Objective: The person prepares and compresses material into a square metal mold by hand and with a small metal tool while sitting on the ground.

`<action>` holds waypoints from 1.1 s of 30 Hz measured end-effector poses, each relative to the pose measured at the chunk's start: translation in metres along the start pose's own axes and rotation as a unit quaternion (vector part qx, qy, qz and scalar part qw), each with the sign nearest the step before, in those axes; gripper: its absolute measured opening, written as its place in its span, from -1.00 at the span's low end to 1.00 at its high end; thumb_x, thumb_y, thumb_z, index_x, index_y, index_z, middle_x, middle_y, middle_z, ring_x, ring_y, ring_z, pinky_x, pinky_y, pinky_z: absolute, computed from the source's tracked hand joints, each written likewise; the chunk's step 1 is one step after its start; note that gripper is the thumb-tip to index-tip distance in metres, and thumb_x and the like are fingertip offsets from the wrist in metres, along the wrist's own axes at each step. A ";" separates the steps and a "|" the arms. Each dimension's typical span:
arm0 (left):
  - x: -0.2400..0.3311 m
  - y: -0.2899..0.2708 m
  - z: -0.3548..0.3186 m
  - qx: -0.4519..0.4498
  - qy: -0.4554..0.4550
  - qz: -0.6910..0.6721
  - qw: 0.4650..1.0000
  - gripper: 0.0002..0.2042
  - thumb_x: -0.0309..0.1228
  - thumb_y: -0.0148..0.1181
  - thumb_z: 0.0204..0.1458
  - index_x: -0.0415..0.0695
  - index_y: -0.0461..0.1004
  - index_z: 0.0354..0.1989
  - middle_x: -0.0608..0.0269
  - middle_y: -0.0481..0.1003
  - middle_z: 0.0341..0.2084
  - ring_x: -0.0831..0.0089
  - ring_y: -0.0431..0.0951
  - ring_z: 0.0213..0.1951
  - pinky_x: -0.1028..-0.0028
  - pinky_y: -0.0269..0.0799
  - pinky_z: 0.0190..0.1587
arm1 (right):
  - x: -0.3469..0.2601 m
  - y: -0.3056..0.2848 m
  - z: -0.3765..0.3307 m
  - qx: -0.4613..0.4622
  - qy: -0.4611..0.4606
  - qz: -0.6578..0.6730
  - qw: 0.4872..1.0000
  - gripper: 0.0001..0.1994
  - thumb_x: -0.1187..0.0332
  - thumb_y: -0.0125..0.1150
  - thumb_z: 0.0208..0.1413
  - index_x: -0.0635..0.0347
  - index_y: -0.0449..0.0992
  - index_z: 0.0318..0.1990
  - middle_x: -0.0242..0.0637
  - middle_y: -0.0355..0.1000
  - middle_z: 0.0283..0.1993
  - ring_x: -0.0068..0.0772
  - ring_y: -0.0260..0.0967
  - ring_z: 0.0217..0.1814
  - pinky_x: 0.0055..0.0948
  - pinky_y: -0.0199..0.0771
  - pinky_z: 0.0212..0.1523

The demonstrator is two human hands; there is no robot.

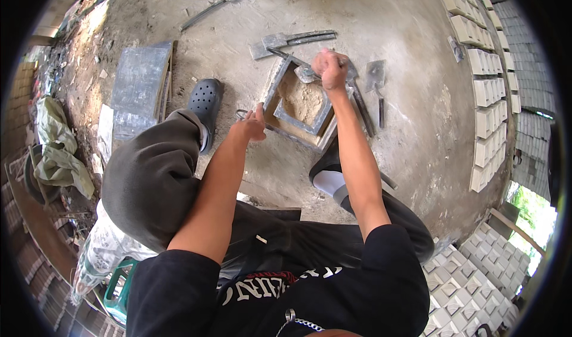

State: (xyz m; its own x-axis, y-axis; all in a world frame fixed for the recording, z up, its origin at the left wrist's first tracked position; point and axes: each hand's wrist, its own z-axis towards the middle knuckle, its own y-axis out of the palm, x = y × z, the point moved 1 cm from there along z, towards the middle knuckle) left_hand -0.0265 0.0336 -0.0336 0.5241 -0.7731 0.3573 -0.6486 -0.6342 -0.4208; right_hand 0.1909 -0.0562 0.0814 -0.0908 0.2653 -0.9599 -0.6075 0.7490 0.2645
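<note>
A square grey metal mould [286,76] with raised walls rests on the ground in front of me. Pale, sandy powder [302,101] fills part of the smaller frame inside it. My right hand [331,70] is closed around a small trowel, and the trowel's blade [307,73] hangs over the far side of the mould. The handle is mostly hidden in my fist. At the mould's left corner, my left hand [253,125] touches the wall with its fingers apart. A thin metal loop [241,114] sticks out beside these fingers.
Another trowel [375,78] lies right of the mould, and dusty metal tools [298,39] lie beyond it. A grey clog [205,104] and flat grey boards [140,84] are to the left. Rows of pale blocks [485,92] line the right side. A green stool [119,292] stands lower left.
</note>
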 end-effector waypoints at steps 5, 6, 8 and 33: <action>-0.011 0.005 0.011 0.002 0.004 0.024 1.000 -0.04 -0.28 0.01 -0.04 -0.28 -0.64 0.29 -0.09 -0.10 0.33 0.14 -0.19 0.38 0.12 -0.09 0.32 | -0.050 -0.034 -0.029 0.115 -0.049 0.101 0.987 -0.59 0.36 -0.20 0.14 0.06 -0.01 -0.77 -0.40 -0.05 -0.84 -0.53 -0.20 -0.79 -0.43 -0.13 -0.70; -0.009 0.004 0.011 0.005 0.006 0.022 1.000 -0.04 -0.28 0.02 -0.05 -0.28 -0.65 0.29 -0.10 -0.09 0.33 0.12 -0.19 0.38 0.14 -0.08 0.33 | -0.058 -0.040 -0.038 0.138 -0.060 0.092 0.984 -0.59 0.36 -0.19 0.14 0.06 -0.02 -0.77 -0.40 -0.06 -0.84 -0.53 -0.21 -0.79 -0.42 -0.14 -0.70; -0.008 0.001 0.009 0.007 0.020 0.013 1.000 0.03 -0.14 0.08 -0.04 -0.31 -0.66 0.27 -0.15 -0.07 0.31 0.06 -0.18 0.37 0.22 -0.07 0.33 | -0.065 -0.049 -0.054 0.174 -0.067 0.074 0.980 -0.59 0.35 -0.17 0.13 0.04 -0.02 -0.77 -0.41 -0.06 -0.83 -0.53 -0.21 -0.79 -0.42 -0.13 -0.71; 0.111 -0.055 0.025 0.315 0.027 0.318 0.894 -0.22 0.14 -0.25 0.11 -0.24 -0.08 0.33 0.19 -0.13 0.37 0.40 -0.33 0.40 0.15 -0.59 0.36 | 0.035 -0.203 -0.215 0.707 -0.037 0.456 0.540 -0.71 0.17 -0.31 0.14 0.04 0.02 -0.59 -0.31 0.09 -0.66 -0.29 0.18 -0.57 -0.24 0.36 -0.27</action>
State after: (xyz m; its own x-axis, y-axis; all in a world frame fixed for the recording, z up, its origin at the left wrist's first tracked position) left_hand 0.0810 -0.0173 0.0081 0.1210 -0.9886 -0.0894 -0.3586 0.0404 -0.9326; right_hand 0.1415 -0.3292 -0.0263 0.2194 0.8993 -0.3783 0.8768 -0.0117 0.4808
